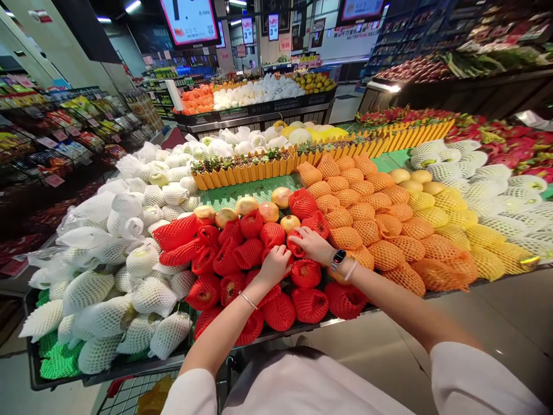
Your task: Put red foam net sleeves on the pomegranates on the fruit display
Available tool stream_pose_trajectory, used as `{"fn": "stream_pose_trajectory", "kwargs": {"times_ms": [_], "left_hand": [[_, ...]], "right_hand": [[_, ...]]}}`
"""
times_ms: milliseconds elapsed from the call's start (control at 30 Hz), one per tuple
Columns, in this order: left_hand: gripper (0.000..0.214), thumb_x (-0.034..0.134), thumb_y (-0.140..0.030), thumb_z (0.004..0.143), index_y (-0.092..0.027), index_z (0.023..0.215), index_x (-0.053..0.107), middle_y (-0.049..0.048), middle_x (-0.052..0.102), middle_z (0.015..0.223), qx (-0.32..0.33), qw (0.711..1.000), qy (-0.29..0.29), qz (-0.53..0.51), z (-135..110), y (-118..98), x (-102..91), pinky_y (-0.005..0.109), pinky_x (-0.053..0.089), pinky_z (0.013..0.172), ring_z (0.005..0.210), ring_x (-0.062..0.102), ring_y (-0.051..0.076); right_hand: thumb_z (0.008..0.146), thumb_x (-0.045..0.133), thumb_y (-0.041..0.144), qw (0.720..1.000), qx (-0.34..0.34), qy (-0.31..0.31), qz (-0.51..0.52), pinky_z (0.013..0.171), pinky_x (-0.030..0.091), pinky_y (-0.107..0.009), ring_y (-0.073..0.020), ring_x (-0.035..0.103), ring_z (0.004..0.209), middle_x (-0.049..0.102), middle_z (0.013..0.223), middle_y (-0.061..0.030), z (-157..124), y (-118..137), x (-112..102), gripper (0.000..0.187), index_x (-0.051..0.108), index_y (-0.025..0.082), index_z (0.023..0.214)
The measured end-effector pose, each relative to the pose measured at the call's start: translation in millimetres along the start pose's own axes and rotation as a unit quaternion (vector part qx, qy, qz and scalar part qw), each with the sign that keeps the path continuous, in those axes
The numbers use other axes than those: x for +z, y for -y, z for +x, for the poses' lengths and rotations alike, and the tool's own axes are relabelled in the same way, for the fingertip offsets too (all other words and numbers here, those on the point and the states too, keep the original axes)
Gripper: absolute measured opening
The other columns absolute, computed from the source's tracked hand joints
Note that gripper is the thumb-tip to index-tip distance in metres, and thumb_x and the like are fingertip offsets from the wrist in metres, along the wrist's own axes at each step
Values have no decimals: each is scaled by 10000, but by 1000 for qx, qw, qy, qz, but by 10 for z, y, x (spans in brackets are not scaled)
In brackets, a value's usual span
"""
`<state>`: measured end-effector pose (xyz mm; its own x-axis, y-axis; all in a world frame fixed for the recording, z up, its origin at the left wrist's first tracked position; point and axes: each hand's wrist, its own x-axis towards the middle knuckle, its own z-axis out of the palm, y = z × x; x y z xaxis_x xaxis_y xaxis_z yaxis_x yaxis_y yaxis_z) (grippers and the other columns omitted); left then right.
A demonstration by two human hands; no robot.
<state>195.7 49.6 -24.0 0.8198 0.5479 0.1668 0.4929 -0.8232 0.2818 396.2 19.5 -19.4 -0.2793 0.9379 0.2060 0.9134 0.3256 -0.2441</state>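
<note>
Red foam-netted pomegranates [248,253] lie packed in rows in front of me. My right hand [311,244], with a watch at the wrist, curls its fingers over the top of one netted pomegranate [295,249]. Close beside it, my left hand [276,266], with a thin bracelet, has its fingers bent against the near side of that same red netting. The palms and the undersides of the fingers are hidden. Just behind the hands sit several pomegranates with bare tops, one of them a yellowish pomegranate [290,223].
White-netted fruit [103,291] is heaped on the left. Orange-netted fruit [369,202] and yellow-netted fruit [470,230] lie to the right. A low orange picket fence [246,173] with plants crosses behind. Below the display's front edge, a shopping cart [129,395] stands at lower left.
</note>
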Motion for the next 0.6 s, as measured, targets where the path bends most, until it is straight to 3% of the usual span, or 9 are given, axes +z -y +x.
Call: {"fn": "stream_pose_trajectory", "kwargs": {"times_ms": [133, 333, 600], "left_hand": [[190, 591, -173, 834, -148, 1021, 575, 138, 615, 1115, -4, 1000, 7, 23, 33, -27, -9, 453, 497, 938, 1058, 567, 288], [220, 547, -174, 845, -104, 1049, 590, 172, 626, 1116, -20, 998, 10, 54, 84, -93, 1, 429, 494, 940, 1056, 588, 290], [178, 558, -200, 859, -103, 996, 615, 158, 663, 1052, -20, 998, 12, 56, 11, -157, -31, 412, 512, 909, 1023, 614, 284]], "right_hand": [[798, 663, 128, 996, -33, 73, -42, 978, 435, -417, -302, 472, 1231, 510, 1359, -155, 18, -17, -6, 517, 557, 210, 1298], [851, 570, 160, 990, 7, 101, -95, 946, 400, -451, -337, 484, 1207, 500, 1352, -211, 136, 115, 37, 503, 515, 178, 1351], [660, 768, 325, 982, 29, 160, -95, 702, 458, -301, -260, 627, 854, 654, 973, -119, 318, 137, 34, 534, 602, 162, 1140]]}}
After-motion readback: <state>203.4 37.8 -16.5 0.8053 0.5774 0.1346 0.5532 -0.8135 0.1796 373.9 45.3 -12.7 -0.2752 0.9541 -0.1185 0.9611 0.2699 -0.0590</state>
